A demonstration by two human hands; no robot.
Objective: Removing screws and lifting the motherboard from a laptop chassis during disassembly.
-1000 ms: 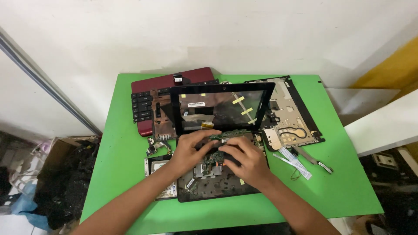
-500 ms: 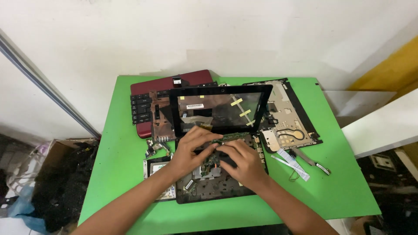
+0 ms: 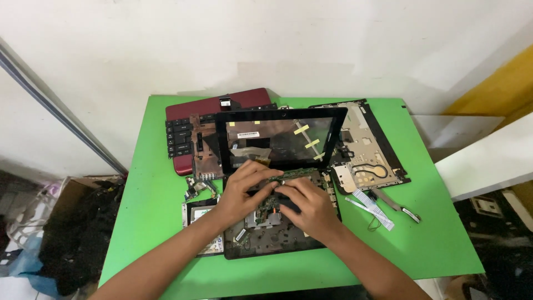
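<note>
Green covered the whole worktable (image 3: 144,222), which stood against a plain white wall, and a taken-apart laptop lay spread over it. Both hands met over the open laptop base (image 3: 277,239) near the front edge. The left hand (image 3: 244,186) had its fingers curled down onto the green circuit board (image 3: 288,176) seated in the base; the right hand (image 3: 308,205) pressed on the same board just beside it, fingertips bent and close together. Whether either hand actually pinched the board or only rested on it could not be told, since the fingers hid the contact.

Just beyond the hands, the screen frame (image 3: 280,133) stood propped up, with strips of yellow tape on its dark panel. Farther off behind it lay a red lid (image 3: 244,100) and a black keyboard (image 3: 180,136). Out past the right hand sat a stripped black and silver cover (image 3: 369,150), with flat ribbon cables (image 3: 375,206) nearer to it on the green. Beside the left wrist lay a silver drive (image 3: 200,214) and a few small loose parts.

Judging by how things lay, the teardown was well along: keyboard, lid and covers were already off and set aside. The board remained in the base under both hands, and the screen frame looked attached at the hinge line, so those seemed to be what was left.
</note>
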